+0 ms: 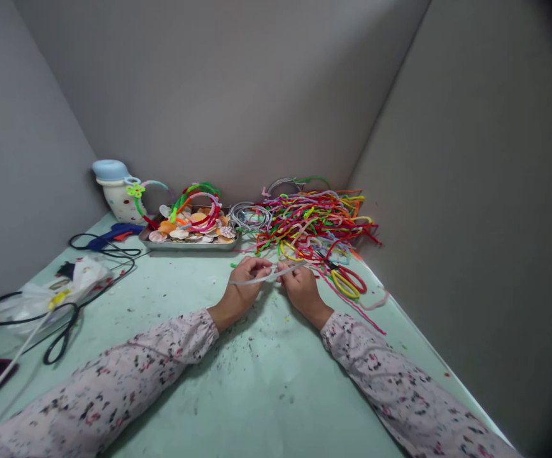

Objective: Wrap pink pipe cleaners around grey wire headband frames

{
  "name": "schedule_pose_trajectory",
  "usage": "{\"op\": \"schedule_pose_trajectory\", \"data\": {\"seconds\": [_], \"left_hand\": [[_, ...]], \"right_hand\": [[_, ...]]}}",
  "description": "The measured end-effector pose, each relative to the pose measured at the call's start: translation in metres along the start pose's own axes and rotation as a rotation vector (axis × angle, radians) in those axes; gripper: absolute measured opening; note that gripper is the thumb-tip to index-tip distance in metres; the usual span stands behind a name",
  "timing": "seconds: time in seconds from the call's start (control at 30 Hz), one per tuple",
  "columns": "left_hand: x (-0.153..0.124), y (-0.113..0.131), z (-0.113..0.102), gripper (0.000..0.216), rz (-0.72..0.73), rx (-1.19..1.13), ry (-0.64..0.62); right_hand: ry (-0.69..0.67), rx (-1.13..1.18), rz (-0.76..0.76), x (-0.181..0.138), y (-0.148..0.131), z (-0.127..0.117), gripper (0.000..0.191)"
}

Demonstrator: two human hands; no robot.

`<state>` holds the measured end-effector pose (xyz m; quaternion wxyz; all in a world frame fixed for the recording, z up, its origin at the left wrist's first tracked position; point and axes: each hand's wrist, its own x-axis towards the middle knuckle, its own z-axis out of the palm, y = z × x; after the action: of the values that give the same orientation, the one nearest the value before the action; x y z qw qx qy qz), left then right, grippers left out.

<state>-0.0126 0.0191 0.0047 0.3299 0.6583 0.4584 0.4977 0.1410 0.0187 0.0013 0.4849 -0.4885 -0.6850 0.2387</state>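
My left hand (244, 283) and my right hand (299, 286) rest side by side on the pale green tabletop (256, 381), both with fingers closed on a thin grey strip (268, 275), a bare hairband or a pipe cleaner, that spans between them. Just beyond my right hand lies a big tangle of coloured pipe cleaners (314, 222). Both arms wear floral sleeves.
A metal tray (187, 245) with wrapped hairbands and shell-like pieces stands at the back, beside a coil of grey hairbands (249, 216). A blue glue gun (113, 234), a white and blue jar (118, 191), black cables (65, 331), a plastic bag (51, 292) lie left. Grey walls close in.
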Motion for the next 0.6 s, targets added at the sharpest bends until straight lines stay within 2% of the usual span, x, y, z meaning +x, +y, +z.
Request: {"op": "schedule_pose_trajectory", "data": {"seconds": [0.23,0.6], "left_hand": [[0.0001,-0.0021,-0.0003,0.021,0.055,0.039,0.02],[-0.0001,0.0014,-0.0008,0.02,0.06,0.075,0.028]], "right_hand": [[0.005,-0.002,-0.027,0.001,0.0023,-0.0003,0.038],[0.011,-0.015,-0.024,0.0011,0.0023,0.0004,0.038]]}}
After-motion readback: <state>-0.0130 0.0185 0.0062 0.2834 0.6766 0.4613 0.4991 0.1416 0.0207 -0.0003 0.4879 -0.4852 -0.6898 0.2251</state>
